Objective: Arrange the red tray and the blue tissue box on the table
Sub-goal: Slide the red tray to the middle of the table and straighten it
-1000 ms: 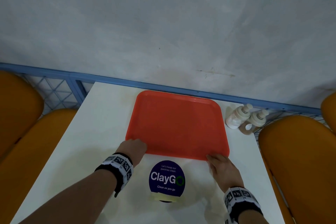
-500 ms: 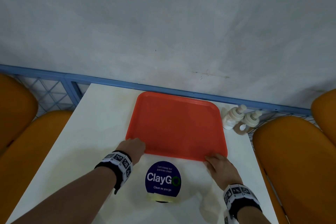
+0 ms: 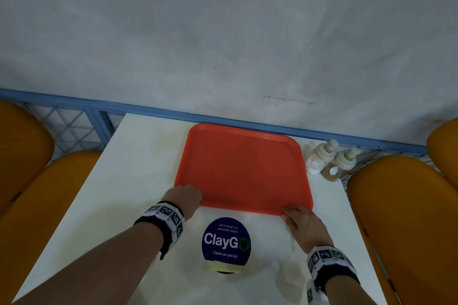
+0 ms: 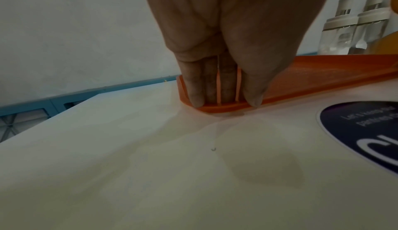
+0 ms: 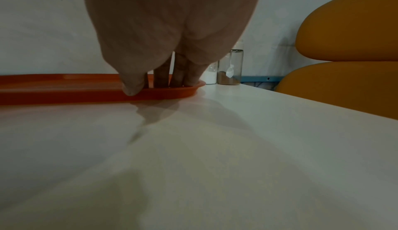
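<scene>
So the red tray (image 3: 244, 171) lies flat on the white table (image 3: 138, 171), pushed up near the far edge and a bit toward the far right corner, just beside two small condiment bottles (image 3: 329, 158). Both hands are on its near rim. The left hand (image 3: 184, 197) pinches the near-left corner, fingers over the lip and thumb at the outer edge. The right hand (image 3: 303, 224) does the same at the near-right corner, fingers inside the rim and thumb outside.

The tray looks like thin, stiff plastic, so probably light and slick on that smooth tabletop. It should slide easily, and two-corner grips like these keep it from twisting. The low lip is the only real place to grab.

There's a round ClayGo sticker (image 3: 226, 241) on the table just in front of the tray. I can't spot the blue tissue box in any view, maybe it's out of frame.
</scene>
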Tool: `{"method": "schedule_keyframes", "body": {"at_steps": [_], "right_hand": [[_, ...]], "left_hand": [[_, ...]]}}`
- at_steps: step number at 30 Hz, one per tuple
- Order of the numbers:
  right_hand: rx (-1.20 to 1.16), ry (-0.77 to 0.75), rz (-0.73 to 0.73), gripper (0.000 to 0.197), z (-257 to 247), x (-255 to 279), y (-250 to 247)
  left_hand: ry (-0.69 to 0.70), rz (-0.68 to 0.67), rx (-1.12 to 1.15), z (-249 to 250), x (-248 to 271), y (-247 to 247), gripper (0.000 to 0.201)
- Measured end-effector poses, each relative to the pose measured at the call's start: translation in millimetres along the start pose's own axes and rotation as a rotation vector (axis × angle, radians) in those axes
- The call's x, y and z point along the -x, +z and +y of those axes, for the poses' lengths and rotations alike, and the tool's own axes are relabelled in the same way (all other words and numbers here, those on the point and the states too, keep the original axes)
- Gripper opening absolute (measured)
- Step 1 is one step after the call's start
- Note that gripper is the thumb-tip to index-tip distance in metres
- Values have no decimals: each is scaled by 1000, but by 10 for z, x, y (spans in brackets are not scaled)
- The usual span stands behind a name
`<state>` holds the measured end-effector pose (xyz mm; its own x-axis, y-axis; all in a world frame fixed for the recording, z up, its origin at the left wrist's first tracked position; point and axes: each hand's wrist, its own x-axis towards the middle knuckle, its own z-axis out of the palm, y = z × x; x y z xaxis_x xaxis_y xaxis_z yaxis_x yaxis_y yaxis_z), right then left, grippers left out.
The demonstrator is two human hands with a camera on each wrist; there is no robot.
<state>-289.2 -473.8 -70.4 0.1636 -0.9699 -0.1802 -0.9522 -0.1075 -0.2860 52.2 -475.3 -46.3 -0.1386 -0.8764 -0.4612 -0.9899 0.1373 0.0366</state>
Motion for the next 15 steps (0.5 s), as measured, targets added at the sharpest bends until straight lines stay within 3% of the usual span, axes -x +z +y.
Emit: {"method": "schedule_keyframes", "body": {"at_steps": [7, 11, 13, 15], "right_hand": [[13, 24, -25, 36, -23, 4, 24], [90, 26, -121, 69, 25, 71, 25], [84, 42, -175, 68, 10, 150, 9], [48, 18, -141, 66, -22, 268, -6]], "left_hand": [[6, 34, 3, -9, -10, 64, 27], [19, -19, 57, 24, 23, 86, 43], [42, -49, 97, 17, 100, 75, 53], [49, -33, 157, -3, 240, 34, 58]]}}
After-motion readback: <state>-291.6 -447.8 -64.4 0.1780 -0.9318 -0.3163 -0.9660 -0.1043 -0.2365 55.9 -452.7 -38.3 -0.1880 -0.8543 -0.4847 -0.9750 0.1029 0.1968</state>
